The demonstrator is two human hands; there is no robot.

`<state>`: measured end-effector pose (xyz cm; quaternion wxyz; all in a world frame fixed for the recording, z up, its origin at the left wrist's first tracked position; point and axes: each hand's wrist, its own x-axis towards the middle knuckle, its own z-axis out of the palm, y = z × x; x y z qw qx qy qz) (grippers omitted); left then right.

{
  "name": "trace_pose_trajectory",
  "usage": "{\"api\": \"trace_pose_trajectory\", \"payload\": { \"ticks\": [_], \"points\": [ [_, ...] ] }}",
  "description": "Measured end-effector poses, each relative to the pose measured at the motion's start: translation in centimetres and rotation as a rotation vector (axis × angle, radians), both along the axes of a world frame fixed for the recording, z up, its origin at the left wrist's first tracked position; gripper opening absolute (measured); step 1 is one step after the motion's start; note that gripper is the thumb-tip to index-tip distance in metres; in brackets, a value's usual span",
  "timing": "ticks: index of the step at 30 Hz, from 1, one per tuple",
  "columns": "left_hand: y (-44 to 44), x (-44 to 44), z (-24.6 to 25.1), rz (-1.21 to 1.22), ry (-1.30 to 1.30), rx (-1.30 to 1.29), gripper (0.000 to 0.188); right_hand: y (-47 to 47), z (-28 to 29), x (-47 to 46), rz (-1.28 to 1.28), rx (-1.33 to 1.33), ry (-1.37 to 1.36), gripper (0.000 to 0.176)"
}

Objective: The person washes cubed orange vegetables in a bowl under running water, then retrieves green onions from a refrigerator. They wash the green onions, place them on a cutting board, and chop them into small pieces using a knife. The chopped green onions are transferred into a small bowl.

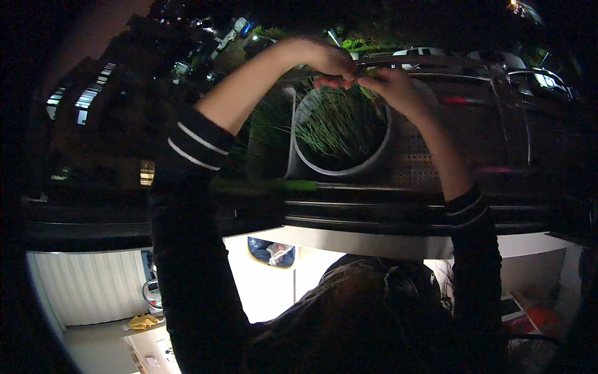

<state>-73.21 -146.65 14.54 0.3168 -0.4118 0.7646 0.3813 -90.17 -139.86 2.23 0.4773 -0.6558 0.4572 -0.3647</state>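
Note:
A round, pale-rimmed planter (334, 172) is filled with long, thin green leaves (327, 121), like chives or scallions. Above its far rim my left hand (329, 61) bends down from the left, its fingers curled. My right hand (392, 89) comes in from the right, so that the fingertips of both hands meet. A small greenish strip, apparently leaf, shows at the pinched fingers; darkness hides its full shape. More greenery (271, 121) grows left of the planter, in what looks like another container.
A metal railing (448, 75) runs beyond the planter, with parked cars (418, 52) far below it. A perforated dark surface (416, 156) lies to the right. A green-handled rod (299, 185) and window-track rails (355, 204) cross in front. A lit room is behind me.

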Motion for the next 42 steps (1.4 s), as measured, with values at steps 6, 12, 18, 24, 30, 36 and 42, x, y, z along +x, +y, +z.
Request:
{"api": "trace_pose_trajectory", "payload": {
  "ticks": [6, 12, 18, 24, 30, 36, 42],
  "points": [
    [2.4, -2.7, -2.8, -0.04, 0.052, -0.199, 0.027, 0.1, -2.2, -2.9, 0.133, 0.287, -0.205, 0.024],
    [5.0, -2.9, -4.6, -0.271, 0.134, -0.481, 0.027, 1.1, -3.6, -3.9, 0.168, 0.456, -0.333, 0.02],
    [6.8, -2.3, -6.0, -0.606, -0.002, -0.798, 0.029, 1.9, -3.9, -4.1, 0.231, 0.478, -0.264, 0.026],
    [8.6, -3.4, -5.2, -0.409, -0.132, -0.627, 0.03, 2.0, -4.7, -3.9, 0.291, 0.578, -0.275, 0.027],
    [11.6, -5.2, -7.9, -0.365, 0.101, -0.734, 0.028, 4.2, -4.4, -7.0, 0.296, 0.382, -0.05, 0.03],
    [15.7, -8.5, -15.9, -0.441, 0.32, -0.965, 0.026, 8.8, -3.9, -11.6, 0.281, 0.33, 0.302, 0.03],
    [16.7, -8.8, -18.7, -0.246, 0.577, -0.978, 0.022, 10.1, -4.1, -12.1, 0.299, 0.33, 0.345, 0.032]
  ]
}}
